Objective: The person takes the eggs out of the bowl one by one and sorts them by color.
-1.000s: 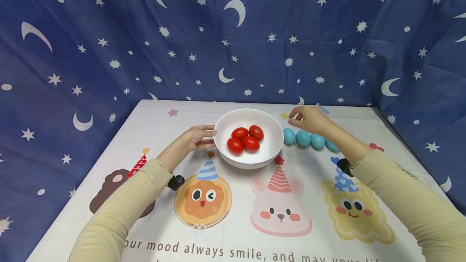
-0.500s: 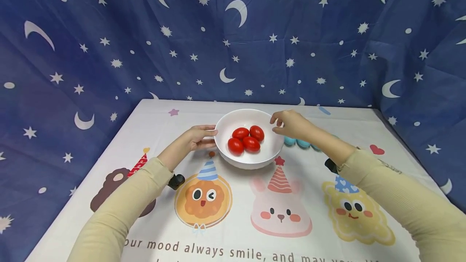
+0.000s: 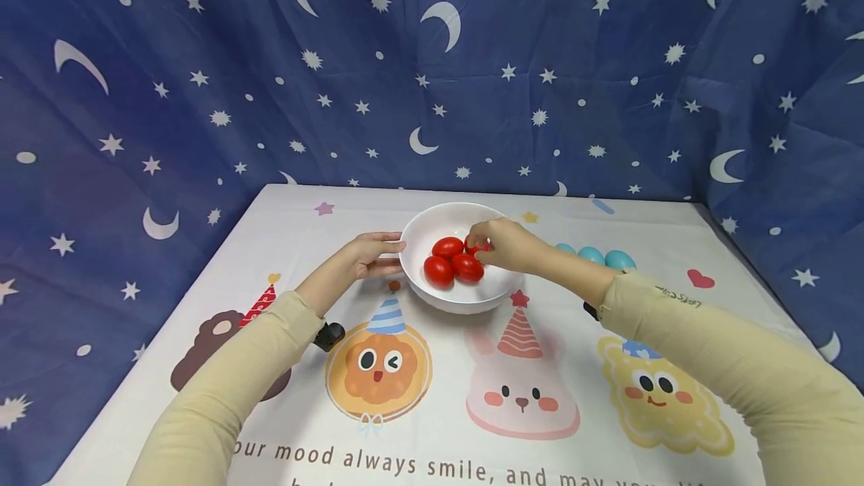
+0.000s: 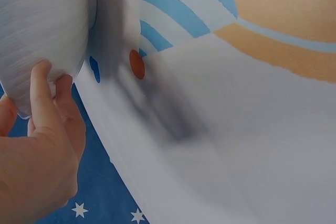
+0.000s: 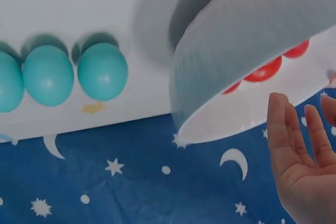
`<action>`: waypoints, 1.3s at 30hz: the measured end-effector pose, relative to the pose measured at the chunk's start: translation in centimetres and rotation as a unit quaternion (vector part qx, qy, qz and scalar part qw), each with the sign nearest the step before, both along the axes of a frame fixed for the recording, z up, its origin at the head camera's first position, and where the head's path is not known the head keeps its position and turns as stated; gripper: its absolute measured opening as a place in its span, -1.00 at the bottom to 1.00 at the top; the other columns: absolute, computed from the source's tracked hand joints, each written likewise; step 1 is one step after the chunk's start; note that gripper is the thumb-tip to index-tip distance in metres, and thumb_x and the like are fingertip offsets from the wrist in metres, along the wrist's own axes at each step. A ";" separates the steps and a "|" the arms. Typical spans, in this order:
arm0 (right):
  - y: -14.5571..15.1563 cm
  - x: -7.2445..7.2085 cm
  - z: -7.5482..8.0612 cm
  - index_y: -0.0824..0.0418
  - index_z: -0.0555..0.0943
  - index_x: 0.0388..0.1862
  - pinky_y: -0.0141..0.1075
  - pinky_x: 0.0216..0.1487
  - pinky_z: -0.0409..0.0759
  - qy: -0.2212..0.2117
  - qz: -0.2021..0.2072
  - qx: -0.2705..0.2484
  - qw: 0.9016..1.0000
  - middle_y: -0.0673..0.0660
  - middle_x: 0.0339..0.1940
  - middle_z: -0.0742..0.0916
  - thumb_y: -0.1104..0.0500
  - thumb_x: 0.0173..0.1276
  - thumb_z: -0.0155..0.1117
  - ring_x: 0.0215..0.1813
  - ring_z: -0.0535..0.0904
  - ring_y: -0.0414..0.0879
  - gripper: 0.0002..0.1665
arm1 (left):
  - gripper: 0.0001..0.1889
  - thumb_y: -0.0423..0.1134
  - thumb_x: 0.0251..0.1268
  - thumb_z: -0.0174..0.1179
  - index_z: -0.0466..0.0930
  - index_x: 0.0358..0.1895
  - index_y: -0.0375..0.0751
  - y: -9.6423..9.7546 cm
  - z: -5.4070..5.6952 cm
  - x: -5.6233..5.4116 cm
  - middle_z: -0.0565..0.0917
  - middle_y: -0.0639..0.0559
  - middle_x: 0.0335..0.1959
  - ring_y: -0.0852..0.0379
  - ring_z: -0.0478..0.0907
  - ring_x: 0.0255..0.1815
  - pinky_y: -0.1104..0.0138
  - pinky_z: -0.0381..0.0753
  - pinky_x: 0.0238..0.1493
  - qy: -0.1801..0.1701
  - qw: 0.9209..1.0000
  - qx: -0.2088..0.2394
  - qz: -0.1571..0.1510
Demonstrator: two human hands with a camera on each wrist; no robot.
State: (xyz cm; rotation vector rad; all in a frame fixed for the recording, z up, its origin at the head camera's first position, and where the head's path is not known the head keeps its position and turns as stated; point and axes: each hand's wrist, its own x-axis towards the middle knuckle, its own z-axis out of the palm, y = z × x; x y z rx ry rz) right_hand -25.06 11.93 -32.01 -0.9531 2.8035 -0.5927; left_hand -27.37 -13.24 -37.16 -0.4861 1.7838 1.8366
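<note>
A white bowl [image 3: 466, 303] stands at the middle of the table's far part, with several glossy red eggs [image 3: 439, 272] inside. My left hand [image 3: 371, 255] grips its left side; in the left wrist view fingers press the outer wall and the thumb is at the rim. From the right, my right hand [image 3: 509, 246] reaches over the rim, its fingertips at the far right egg and partly covering it. In the right wrist view the fingers of that hand [image 5: 302, 156] look fairly straight and spread in front of the bowl's opening.
Right of the bowl lies a row of turquoise eggs [image 3: 591, 255], partly hidden by the right forearm. A white cloth [image 3: 398, 448] printed with cartoon faces covers the table. Behind it hangs a blue curtain [image 3: 364, 36] with moons and stars.
My right hand has moved left from above the turquoise eggs, over the bowl's rim, down to the red eggs. The left hand and the bowl stay where they were.
</note>
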 end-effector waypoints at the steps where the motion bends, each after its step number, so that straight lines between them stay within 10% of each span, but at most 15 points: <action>1: -0.2 0.0 -0.1 0.33 0.65 -0.17 -0.30 -0.17 0.72 -0.003 -0.002 0.005 1.000 0.18 -0.29 0.71 0.39 0.18 0.26 -0.20 0.56 0.02 -0.78 | -0.45 -0.33 0.37 0.07 0.24 0.41 -0.05 0.0 0.0 0.0 0.32 -0.17 0.35 -0.04 0.43 0.20 0.42 0.74 -0.21 0.001 1.000 0.001 -0.001; 28: -3.0 -1.7 -4.1 0.30 0.60 0.02 -0.25 0.13 0.65 -0.024 -0.027 0.113 0.993 0.19 -0.07 0.68 0.32 0.18 0.32 -0.02 0.52 0.01 -0.62 | -0.45 -0.35 0.39 0.04 0.21 0.42 -0.06 0.1 -0.1 -0.1 0.29 -0.15 0.37 -0.08 0.37 0.30 0.45 0.75 -0.24 0.003 1.000 0.007 -0.007; 39: -3.1 -1.0 -4.4 0.27 0.61 -0.09 -0.35 -0.07 0.69 -0.057 -0.019 0.122 0.991 0.16 -0.14 0.68 0.30 0.14 0.37 -0.10 0.48 -0.04 -0.68 | -0.45 -0.34 0.40 0.03 0.19 0.43 -0.09 0.1 -0.1 -0.2 0.28 -0.17 0.38 -0.11 0.35 0.32 0.44 0.74 -0.20 0.010 1.000 -0.004 -0.014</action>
